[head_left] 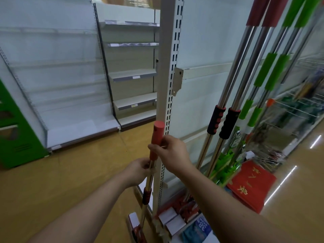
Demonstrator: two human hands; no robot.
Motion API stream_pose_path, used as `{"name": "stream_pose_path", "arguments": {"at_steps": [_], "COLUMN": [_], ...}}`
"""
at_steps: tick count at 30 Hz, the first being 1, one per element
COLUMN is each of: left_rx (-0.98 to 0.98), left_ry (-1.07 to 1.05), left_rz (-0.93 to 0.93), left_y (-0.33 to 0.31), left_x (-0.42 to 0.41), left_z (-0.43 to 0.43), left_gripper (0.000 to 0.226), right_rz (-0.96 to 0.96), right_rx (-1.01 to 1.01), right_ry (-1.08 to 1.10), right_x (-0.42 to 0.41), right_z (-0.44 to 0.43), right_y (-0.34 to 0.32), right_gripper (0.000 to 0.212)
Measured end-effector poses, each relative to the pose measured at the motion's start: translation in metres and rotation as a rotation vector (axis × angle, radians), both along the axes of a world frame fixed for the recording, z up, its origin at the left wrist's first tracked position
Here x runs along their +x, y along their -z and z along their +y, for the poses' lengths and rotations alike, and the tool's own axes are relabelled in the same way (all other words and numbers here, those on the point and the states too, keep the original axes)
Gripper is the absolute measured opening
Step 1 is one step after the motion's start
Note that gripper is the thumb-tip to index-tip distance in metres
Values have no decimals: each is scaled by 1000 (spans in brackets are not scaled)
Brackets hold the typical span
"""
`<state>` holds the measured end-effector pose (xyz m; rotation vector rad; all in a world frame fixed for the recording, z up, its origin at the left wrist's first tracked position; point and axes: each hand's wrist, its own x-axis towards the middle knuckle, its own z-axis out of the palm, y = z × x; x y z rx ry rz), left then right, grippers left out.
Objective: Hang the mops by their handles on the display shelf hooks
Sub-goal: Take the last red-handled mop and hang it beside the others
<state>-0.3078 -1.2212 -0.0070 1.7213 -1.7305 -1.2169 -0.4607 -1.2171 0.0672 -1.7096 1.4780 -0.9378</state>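
Leftmost, a green panel (pixel 15 134) stands on the tan floor (pixel 70 181), with white shelving (pixel 70 85) beside it and a further bay of shelves (pixel 133 76) behind. Centre: the left hand (pixel 140 171) grips the metal shaft (pixel 151 165) of the held mop (pixel 149 181), fingers curled round it just below the red top grip (pixel 157 139). The right hand (pixel 171 153) is higher up and closes on the red top grip itself, thumb in front, fingers round the far side. The held mop stands nearly upright just in front of the white slotted post (pixel 168 67), not yet hung; a black-and-red sleeve (pixel 147 195) sits lower on its shaft, and its head (pixel 136 223) is down by the floor at the frame's lower edge (partly cut off). Boxes (pixel 175 218) lie at the foot of the post. Right of the post, two red-handled mops (pixel 228 95) lean side by side against the white back panel (pixel 201 50), each with a black-and-red sleeve at mid-shaft. Next come the green-sleeved mops (pixel 270 74), also side by side; where their top ends attach is out of frame. Red mats (pixel 250 185) lie on the floor below them. Wire racks (pixel 294 109) at far right are blurred.
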Motion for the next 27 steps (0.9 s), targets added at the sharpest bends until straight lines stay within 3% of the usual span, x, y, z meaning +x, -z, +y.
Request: {"name": "stream_pose_path", "arguments": {"at_steps": [4,17,27], "left_rx": [-20,-90,-157], "left_ry": [26,67,42], "left_rz": [-6,-138,-173], "left_y": [-6,-39,-67], "left_x": [3,-17,-78], "left_z": [14,62,112], "left_gripper": [6,17,35], "right_rz": [-12,-61,-148], "right_rx": [-14,-7,-18], "right_ry": [-3,-138,-323], "right_x": [-1,-31,-108], "right_z": [15,47,72], "right_y": [-5,-34,-61], "right_gripper": [31,29,28]}}
